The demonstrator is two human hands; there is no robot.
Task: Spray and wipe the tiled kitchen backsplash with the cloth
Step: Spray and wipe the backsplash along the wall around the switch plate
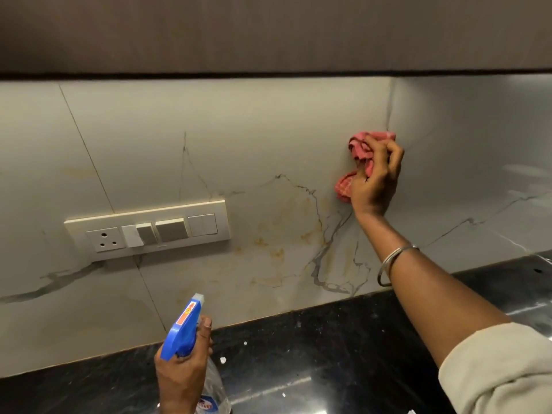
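While the right hand (375,180) pressed a crumpled red cloth (360,150) against the backsplash (254,138), its fingers were curled tightly around the fabric, so that folds of it came out above the knuckles and below the thumb. The cloth touched the pale tiles with grey and yellowish veins, just beside the inner corner where the two walls met, high above the bench (328,354). A thin metal bangle (394,264) sat on the right forearm, and a light sleeve (501,369) was pushed up near the elbow. The left hand (179,372) was lower, near the bottom edge of the view, and it was closed around the neck of a clear spray bottle (215,389). The blue trigger head (183,330) of the bottle pointed up toward the wall, with one finger lying along its side; whether the trigger was squeezed could not be told. A cream switch panel (148,231) with one socket and several switches was fixed to the tiles on the left, well apart from the cloth. The bench was dark, glossy stone with small white specks on it. A brown cabinet (268,31) hung over the tiles.
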